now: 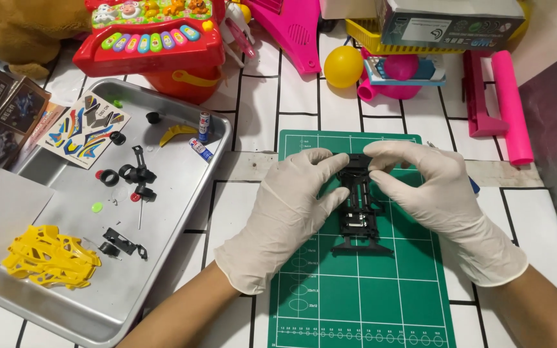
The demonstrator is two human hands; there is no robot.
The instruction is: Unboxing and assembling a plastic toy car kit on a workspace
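Looking down from the head view, both gloved hands meet at the centre of the frame over a green cutting mat, holding a black toy car chassis between them. The left hand grips the chassis from its left side, thumb and fingers closed on the frame, while the right hand pinches the far end with thumb and forefinger. Judging by what lies about, the build seems only partly done: the chassis is a bare skeleton with no wheels or shell on it (any small fittings inside are too dark to tell). Left of the mat, a metal tray holds what looks yet to go on: a yellow body shell at lower left, black tyres, a sticker sheet, small black parts and two small tubes. The chassis itself is long, narrow, matte black and open-ribbed, wider at its near end, which rests on the mat.
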